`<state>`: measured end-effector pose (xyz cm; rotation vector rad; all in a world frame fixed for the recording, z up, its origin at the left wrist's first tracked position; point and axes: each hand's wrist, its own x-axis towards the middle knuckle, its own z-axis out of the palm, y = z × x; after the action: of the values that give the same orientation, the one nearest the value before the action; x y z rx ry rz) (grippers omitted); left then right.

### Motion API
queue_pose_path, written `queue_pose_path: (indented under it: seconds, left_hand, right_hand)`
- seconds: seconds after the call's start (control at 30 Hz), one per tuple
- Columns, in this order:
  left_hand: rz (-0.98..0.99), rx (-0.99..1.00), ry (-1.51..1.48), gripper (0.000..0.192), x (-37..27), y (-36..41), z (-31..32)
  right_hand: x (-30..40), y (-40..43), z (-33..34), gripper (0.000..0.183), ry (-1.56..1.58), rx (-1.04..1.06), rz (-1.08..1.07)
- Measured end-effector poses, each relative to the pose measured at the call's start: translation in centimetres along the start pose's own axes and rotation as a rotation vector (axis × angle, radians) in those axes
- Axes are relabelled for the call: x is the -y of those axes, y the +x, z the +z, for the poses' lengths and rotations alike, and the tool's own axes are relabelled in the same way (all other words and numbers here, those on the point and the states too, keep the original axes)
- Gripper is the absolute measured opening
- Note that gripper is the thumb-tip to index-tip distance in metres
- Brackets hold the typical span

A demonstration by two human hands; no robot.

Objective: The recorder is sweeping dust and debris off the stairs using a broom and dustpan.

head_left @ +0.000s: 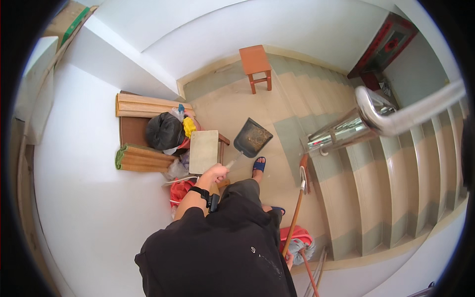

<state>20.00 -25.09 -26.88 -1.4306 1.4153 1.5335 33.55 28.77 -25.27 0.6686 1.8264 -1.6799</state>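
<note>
My left hand (218, 173) is closed around the handle of a dustpan (254, 137). The dark pan lies over the tiled landing with brown debris in it, just ahead of my sandalled foot. Low at the right, my right hand (289, 258), mostly hidden by my shirt, grips the wooden handle of a broom (295, 219). The broom's reddish-brown bristles point away from me, beside the edge of the stairs and near the foot of the metal railing.
Stairs (374, 178) descend at the right beside a metal handrail (419, 115). An orange-brown stool (256, 61) stands by the far wall. At the left are a pale-topped stool (203, 152), a black plastic bag (165, 131) and rolled mats (148, 105). A red-and-grey bundle (298, 245) sits behind the broom.
</note>
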Motion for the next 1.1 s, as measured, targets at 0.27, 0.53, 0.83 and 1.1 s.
queue_pose_path:
  seconds: [0.27,0.53,0.83,1.1]
  left_hand:
    - [0.085,-0.077,-0.054,0.029,-0.7,0.3,-4.7]
    - [0.037,0.092,-0.123,0.036,-6.4,1.0,-8.8]
    - [0.122,0.154,-0.025,0.035,-17.4,4.2,-8.3]
    - [0.16,0.261,0.13,0.028,-29.0,7.5,-8.9]
  right_hand:
    - [10.8,8.2,5.8,0.057,-0.133,0.011,0.081]
    - [23.5,13.2,15.5,0.063,-0.07,0.052,0.352]
    - [28.8,12.7,18.3,0.032,-0.112,0.113,0.484]
    - [25.7,19.3,22.5,0.021,-0.052,0.058,0.376]
